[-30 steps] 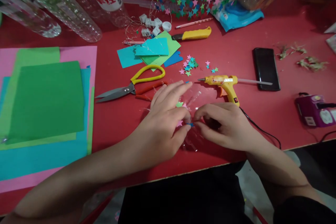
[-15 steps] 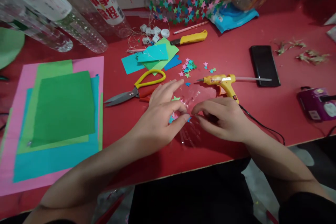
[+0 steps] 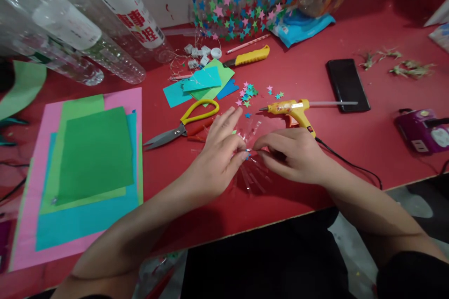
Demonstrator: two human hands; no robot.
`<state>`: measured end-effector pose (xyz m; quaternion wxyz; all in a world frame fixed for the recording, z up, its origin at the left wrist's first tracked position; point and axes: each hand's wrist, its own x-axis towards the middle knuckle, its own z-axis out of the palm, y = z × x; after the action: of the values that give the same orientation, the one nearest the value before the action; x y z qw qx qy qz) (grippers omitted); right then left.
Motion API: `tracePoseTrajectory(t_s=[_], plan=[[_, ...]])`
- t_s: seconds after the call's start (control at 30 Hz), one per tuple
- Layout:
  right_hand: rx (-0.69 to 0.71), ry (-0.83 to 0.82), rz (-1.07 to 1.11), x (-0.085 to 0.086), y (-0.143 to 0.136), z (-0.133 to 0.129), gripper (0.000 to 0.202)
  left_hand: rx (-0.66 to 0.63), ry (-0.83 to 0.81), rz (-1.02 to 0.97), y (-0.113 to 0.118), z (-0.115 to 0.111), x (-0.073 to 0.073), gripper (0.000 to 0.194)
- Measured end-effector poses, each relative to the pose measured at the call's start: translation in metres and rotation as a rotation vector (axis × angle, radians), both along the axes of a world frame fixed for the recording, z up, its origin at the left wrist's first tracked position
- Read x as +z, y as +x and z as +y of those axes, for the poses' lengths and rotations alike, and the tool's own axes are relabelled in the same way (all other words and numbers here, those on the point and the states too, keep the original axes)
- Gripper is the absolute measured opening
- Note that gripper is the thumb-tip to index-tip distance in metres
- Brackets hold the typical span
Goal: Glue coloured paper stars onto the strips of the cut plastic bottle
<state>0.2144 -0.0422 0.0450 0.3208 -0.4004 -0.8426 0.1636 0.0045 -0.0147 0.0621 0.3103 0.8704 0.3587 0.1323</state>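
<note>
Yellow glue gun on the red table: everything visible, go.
The yellow plastic-looking glue gun lies on its side on the red tabletop, dark tapered nozzle pointing left. Orange trigger, white label, red switch on the handle. A translucent stick leaves its rear, ending over the black phone; a black cord leaves the handle. The right hand is close; contact unclear.

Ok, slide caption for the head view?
Fine fingerwork: left hand and right hand over clear plastic strips and a blue star.

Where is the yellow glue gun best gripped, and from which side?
Likely around its handle, the right hand coming from the near side: the glue gun lies on its side, handle slanting toward the person, nozzle pointing left, away from that grip.
</note>
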Motion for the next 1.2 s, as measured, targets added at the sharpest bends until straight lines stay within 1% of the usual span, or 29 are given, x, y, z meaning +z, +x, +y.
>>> tracePoseTrajectory(t_s=[0.13, 0.47, 0.87, 1.07, 1.2], plan=[[-0.008, 0.004, 0.022, -0.0014, 0.0006, 0.0002, 0.012, 0.017, -0.001, -0.008, 0.0001, -0.0004, -0.0008, 0.014], [-0.018, 0.027, 0.039, -0.0035, 0.0009, 0.0020, 0.010, 0.038, -0.047, 0.054, 0.0002, -0.0016, 0.0012, 0.016], [-0.023, 0.070, 0.021, -0.0062, 0.0019, 0.0069, 0.011, 0.053, -0.022, 0.062, 0.0007, -0.0016, -0.0006, 0.017], [-0.035, 0.088, -0.008, -0.0066, 0.0022, 0.0071, 0.013, 0.053, 0.025, 0.062, 0.0003, 0.0004, 0.0004, 0.017], [-0.048, 0.086, -0.019, -0.0077, 0.0027, 0.0076, 0.012, 0.062, 0.110, 0.033, -0.0012, 0.0023, 0.0002, 0.018]])
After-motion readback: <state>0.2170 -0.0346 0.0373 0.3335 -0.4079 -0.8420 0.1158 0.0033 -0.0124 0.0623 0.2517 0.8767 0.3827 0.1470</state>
